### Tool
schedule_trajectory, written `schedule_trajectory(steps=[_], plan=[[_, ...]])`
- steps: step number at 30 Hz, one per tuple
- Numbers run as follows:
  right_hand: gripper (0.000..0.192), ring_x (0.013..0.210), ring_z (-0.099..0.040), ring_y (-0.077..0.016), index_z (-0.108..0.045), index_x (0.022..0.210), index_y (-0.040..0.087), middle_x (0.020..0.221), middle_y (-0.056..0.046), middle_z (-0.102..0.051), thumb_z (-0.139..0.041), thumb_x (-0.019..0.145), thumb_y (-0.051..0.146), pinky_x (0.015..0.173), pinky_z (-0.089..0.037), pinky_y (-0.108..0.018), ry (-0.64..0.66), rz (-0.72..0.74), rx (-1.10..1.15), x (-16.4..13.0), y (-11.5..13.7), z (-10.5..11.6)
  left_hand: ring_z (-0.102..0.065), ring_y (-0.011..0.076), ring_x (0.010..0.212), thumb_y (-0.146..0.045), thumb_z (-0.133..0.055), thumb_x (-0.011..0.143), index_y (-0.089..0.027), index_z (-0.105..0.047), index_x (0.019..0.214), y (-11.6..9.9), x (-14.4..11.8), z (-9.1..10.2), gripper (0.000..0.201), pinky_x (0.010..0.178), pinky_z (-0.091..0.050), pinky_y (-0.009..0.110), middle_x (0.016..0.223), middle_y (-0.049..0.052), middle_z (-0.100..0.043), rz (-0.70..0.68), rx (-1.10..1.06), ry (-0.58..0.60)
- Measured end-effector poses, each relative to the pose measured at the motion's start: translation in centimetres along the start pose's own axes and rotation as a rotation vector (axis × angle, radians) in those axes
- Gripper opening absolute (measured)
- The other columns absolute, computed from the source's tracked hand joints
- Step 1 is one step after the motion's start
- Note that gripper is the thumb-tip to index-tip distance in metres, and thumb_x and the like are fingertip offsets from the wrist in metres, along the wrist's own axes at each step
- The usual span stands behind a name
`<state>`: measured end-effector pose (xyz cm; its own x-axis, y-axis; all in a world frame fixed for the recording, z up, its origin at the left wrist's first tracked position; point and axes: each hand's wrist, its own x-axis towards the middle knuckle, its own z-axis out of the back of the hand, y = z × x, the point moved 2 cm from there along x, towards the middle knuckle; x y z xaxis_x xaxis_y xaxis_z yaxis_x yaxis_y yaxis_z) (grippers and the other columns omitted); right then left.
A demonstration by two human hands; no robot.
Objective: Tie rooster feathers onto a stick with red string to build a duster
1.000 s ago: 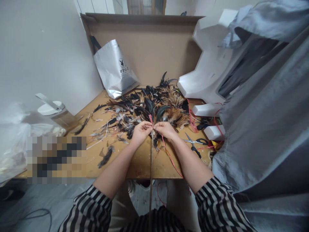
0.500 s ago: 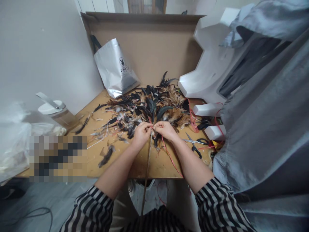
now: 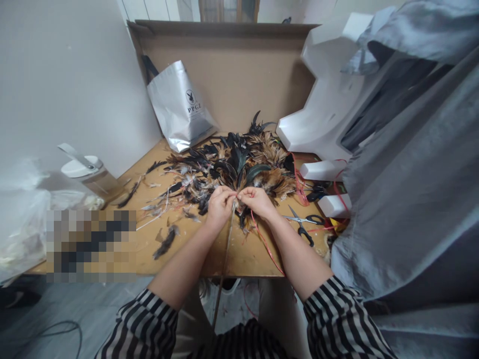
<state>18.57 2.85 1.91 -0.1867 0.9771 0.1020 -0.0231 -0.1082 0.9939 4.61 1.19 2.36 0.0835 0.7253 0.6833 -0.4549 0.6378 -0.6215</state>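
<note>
Both hands meet at the near edge of the feather pile (image 3: 232, 167) on the table (image 3: 239, 254). The left hand (image 3: 219, 204) and right hand (image 3: 256, 202) are closed in pinches around the top of a thin stick (image 3: 224, 252), where a few feathers sit against it. A red cord (image 3: 264, 242) trails from the right hand. The step looks like binding feathers onto the stick; winding on calls for steady tension. Scissors (image 3: 304, 224) lie just right.
</note>
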Motion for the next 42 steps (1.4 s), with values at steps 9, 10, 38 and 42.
schedule_trajectory(steps=[9,10,38,42], plan=[[0.021,0.043,-0.046,-0.0075,-0.057,0.067,0.013,0.052,0.002,-0.055,-0.061,0.066,0.034,0.045,-0.036,-0.020,0.044,0.014,-0.032,0.1,-0.3,0.1,-0.055,0.0103,0.057,-0.022,-0.072,0.057,-0.010,-0.056,0.096,1.3,0.5,-0.3,0.044,0.056,-0.042,0.023,0.067,0.003,-0.063,0.628,-0.635,0.104],[0.020,0.043,-0.045,-0.0070,-0.057,0.067,0.013,0.052,0.002,-0.055,-0.061,0.065,0.033,0.045,-0.035,-0.019,0.043,0.024,-0.055,0.1,-0.3,0.1,-0.053,0.0092,0.054,-0.022,-0.074,0.055,-0.010,-0.055,0.098,1.5,0.6,-0.2,0.049,0.052,-0.040,0.021,0.067,0.003,-0.063,0.688,-0.687,0.136],[0.020,0.074,-0.055,-0.0165,-0.063,0.082,0.019,0.081,-0.007,-0.065,-0.046,0.083,0.029,0.070,-0.036,-0.025,-0.099,0.505,-0.937,-1.8,0.9,-1.8,-0.045,0.0064,0.038,-0.016,-0.077,0.048,-0.007,-0.047,0.112,3.1,0.7,0.7,0.071,0.037,-0.024,0.017,0.052,0.000,-0.058,0.973,-0.708,0.081],[0.017,0.066,-0.055,-0.0155,-0.063,0.077,0.019,0.071,-0.005,-0.064,-0.047,0.081,0.026,0.065,-0.036,-0.025,-0.152,0.440,-0.889,-1.7,0.4,-2.1,-0.043,0.0062,0.038,-0.022,-0.078,0.048,-0.001,-0.039,0.123,2.6,0.8,0.8,0.087,0.038,-0.026,0.018,0.052,0.000,-0.060,0.880,-0.620,0.068]])
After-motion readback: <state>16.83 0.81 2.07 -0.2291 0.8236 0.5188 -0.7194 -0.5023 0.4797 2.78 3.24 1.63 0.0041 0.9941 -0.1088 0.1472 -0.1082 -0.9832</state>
